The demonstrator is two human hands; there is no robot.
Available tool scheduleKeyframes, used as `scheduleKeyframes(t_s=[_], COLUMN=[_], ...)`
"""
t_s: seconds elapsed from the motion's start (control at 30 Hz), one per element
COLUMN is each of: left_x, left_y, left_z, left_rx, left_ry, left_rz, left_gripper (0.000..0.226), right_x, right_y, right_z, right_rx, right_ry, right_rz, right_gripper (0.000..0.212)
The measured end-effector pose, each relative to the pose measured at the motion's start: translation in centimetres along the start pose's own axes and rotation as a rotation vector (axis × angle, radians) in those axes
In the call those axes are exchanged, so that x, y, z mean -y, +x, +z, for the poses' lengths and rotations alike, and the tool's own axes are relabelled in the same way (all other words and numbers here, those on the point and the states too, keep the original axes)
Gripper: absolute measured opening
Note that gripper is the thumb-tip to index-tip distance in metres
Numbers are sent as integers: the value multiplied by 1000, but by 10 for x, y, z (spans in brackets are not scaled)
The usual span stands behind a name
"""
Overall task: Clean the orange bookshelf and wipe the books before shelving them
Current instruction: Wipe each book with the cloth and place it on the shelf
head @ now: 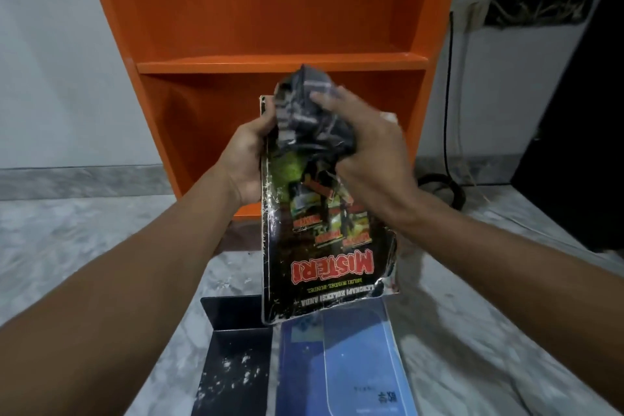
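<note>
A worn black book (324, 246) with the red word "MISTERI" on its cover is held up in front of the orange bookshelf (283, 62). My left hand (250, 159) grips the book's left edge near its top. My right hand (368, 145) is closed on a crumpled dark checked cloth (307, 111) and presses it against the upper part of the cover. The book's top right corner is hidden behind the cloth and hand. The shelf's compartments in view hold nothing.
On the marbled floor below lie a blue book (351, 368) and a black metal bookend (233, 351) with white specks. A black cable (447, 94) hangs down the wall at right, beside a dark piece of furniture (574, 145).
</note>
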State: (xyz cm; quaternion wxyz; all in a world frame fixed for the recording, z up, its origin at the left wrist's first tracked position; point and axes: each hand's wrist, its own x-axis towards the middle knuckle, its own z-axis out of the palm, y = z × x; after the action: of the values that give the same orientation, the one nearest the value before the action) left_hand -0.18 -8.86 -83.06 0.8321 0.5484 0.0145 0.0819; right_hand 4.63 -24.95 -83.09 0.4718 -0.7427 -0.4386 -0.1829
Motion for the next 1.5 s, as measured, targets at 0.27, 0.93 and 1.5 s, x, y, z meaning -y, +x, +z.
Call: scheduleKeyframes(t_s=[0.27, 0.93, 1.5], left_x=[-15, -10, 5], left_y=[-6, 21, -4], left_z=[-8, 60, -31], left_rx=[-148, -510, -145], left_ry=[10, 107, 163], left_rz=[155, 105, -33], left_gripper=[43, 51, 40], right_x=[-37, 6, -38], right_y=[-169, -73, -68], right_z=[26, 10, -47], right_rx=[651, 160, -84], right_ry=[-65, 161, 628], right_rz=[-486, 495, 1079], right_gripper=[24, 28, 72])
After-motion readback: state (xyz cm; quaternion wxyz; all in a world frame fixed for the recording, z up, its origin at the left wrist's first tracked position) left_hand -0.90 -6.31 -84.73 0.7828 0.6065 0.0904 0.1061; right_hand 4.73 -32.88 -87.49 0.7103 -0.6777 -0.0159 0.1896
